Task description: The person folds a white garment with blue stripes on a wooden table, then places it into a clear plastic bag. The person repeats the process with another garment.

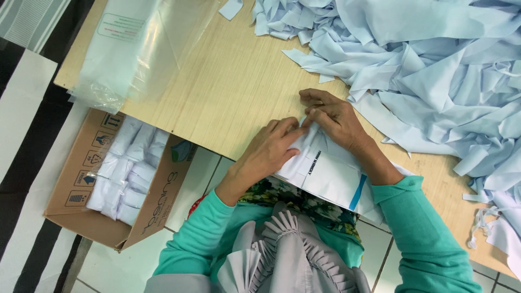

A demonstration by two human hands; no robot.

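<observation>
My left hand (269, 147) and my right hand (332, 118) both pinch the far end of a folded white cloth piece (331, 179) with a blue stripe and a dark printed line. It lies at the near edge of a light wooden table (228, 81), partly over my lap. My right forearm crosses over the cloth. Both arms wear teal sleeves.
A large heap of pale blue fabric scraps (434, 70) covers the table's right side. A clear plastic bag (135, 49) lies at the far left of the table. On the floor to the left, an open cardboard box (76, 179) holds several folded white pieces in plastic.
</observation>
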